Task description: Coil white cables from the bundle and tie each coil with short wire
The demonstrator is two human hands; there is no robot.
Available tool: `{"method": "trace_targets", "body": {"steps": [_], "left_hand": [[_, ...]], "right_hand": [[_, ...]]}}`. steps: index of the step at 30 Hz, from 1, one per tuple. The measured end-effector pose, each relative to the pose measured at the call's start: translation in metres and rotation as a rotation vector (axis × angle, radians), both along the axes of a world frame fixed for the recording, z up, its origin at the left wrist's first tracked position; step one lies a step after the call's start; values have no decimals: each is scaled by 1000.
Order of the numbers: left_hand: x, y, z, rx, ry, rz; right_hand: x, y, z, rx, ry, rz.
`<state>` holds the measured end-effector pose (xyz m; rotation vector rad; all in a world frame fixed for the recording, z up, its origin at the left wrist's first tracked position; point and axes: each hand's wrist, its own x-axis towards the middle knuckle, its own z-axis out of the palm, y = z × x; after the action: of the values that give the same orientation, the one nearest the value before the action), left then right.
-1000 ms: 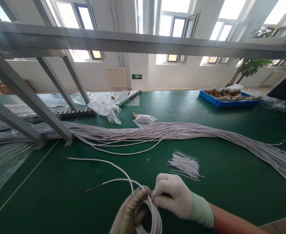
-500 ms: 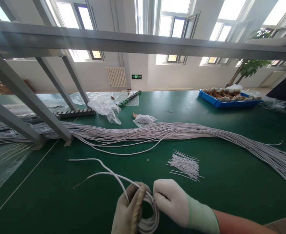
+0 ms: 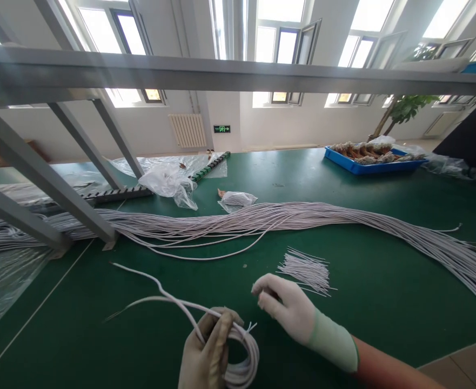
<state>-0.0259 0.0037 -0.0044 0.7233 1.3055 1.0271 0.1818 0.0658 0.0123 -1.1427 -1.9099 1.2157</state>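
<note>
Your left hand [image 3: 203,359] closed around the coiled white cable [image 3: 255,354] at 6 o'clock, your right hand [image 3: 288,308] half curled just apart at 2, hold indiscernible, short ties [image 3: 306,270] at its 12, open green table [image 3: 79,346] at 9, table edge [image 3: 456,367] at 4.

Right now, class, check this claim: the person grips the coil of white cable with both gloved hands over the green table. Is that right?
Not quite. Only the left hand grips the coil of white cable. The right hand is off it, held apart to its right over the green table. The head view shows the gap between them. Both hands are gloved, as stated.
</note>
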Motion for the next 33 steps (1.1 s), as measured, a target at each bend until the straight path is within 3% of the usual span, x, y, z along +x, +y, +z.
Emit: {"method": "trace_targets", "body": {"steps": [4, 8, 10, 12, 14, 16, 18, 21, 25, 30, 31, 33], "left_hand": [[2, 2, 1, -38, -101, 16], [17, -2, 13, -53, -153, 30], [24, -6, 20, 19, -28, 51], [29, -10, 23, 112, 161, 49], [31, -12, 22, 154, 270, 41], [28, -10, 17, 120, 221, 85], [22, -6, 10, 60, 102, 113], [8, 1, 0, -10, -25, 44], [-1, 5, -7, -15, -192, 41], [14, 2, 5, -89, -253, 76], [19, 1, 10, -69, -226, 95], [27, -2, 20, -10, -107, 100]], "right_hand": [[6, 0, 4, 227, 85, 319], [-1, -7, 7, 323, 51, 300], [-8, -10, 9, 145, -65, 193], [-14, -11, 9, -150, -152, 102], [-17, -9, 8, -386, -180, 101], [-17, -6, 7, -474, -166, 125], [-12, -3, 6, -411, -108, 61], [-1, 0, 5, -55, 16, 4], [7, 2, 2, 245, 87, 250], [0, -2, 5, 407, 35, 291], [-3, -4, 7, 392, -19, 267], [-8, -8, 12, 194, -146, 204]]}}
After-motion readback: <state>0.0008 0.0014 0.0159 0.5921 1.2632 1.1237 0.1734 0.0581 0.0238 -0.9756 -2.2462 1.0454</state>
